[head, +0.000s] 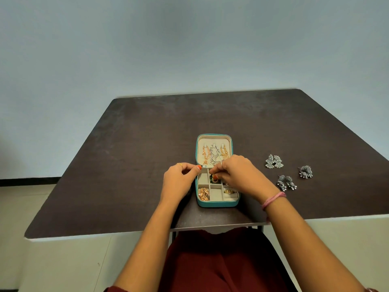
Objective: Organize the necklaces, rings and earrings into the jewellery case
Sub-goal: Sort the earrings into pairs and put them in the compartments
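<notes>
Looking down from the head camera, one sees a teal jewellery case (214, 204) lying open on a dark table (126, 165), near the front edge. Its lid (214, 140) lies back toward 12 o'clock and carries gold and silver necklaces (214, 154) hanging in a row. The tray part is divided in small compartments; a gold chain piece (203, 194) sits in the compartment at 7 o'clock, and a gold ring (228, 191) in the one at 5 o'clock.

The left hand (179, 182) rests at the left wall of the case, at 9 o'clock of it, with fingers curled and the thumb tip touching the rim. Whether it pinches something I cannot tell. The right hand (242, 175) is over the upper compartments, its fingers bent down and pressed together around a green and gold earring (214, 178) in the middle upper compartment. A pink thread band (273, 200) is on this wrist.

At 3 o'clock from the case, well apart, three groups of silver earrings (287, 182) lie on the table.
</notes>
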{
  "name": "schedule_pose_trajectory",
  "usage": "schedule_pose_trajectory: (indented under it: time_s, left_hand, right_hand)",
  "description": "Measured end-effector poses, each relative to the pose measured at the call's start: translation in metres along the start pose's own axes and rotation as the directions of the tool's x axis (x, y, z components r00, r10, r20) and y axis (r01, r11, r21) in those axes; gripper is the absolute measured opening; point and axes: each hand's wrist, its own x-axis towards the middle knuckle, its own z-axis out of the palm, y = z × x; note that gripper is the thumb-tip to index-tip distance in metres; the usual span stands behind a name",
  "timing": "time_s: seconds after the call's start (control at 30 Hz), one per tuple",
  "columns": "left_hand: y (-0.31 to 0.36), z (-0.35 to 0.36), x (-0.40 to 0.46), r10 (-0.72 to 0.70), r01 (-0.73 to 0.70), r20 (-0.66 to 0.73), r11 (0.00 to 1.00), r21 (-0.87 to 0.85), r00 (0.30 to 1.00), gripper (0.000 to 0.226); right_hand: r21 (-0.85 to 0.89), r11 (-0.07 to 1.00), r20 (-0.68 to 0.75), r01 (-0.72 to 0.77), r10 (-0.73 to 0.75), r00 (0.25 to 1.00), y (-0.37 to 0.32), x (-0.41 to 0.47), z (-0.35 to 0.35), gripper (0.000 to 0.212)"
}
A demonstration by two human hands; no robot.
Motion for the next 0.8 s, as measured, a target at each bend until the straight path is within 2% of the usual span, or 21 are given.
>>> schedule_pose_trajectory:
  time_s: [0.23, 0.5, 0.6, 0.8]
  left_hand:
    - [0.0, 0.0, -0.001, -0.001, 0.001, 0.001, 1.0, -0.008, 1.0, 0.012]
    - [0.002, -0.001, 0.0, -0.02, 0.02, 0.004, 1.0, -0.019, 1.0, 0.017]
    - [0.005, -0.003, 0.003, -0.039, 0.04, 0.007, 0.997, -0.065, 0.999, 0.019]
    - [0.015, -0.008, 0.008, -0.027, 0.026, -0.023, 0.999, -0.037, 0.999, 0.019]
  right_hand:
    - [0.101, 0.995, -0.007, -0.023, 0.024, 1.0, 0.002, 0.0, -0.001, 0.019]
    - [0.108, 0.994, -0.041, 0.016, -0.011, 0.999, 0.004, -0.001, -0.005, 0.015]
    - [0.163, 0.987, -0.094, -0.001, 0.016, 0.995, 0.013, -0.005, -0.013, 0.016]
    - [0.172, 0.984, -0.147, -0.055, 0.081, 0.986, 0.037, -0.014, -0.029, 0.014]
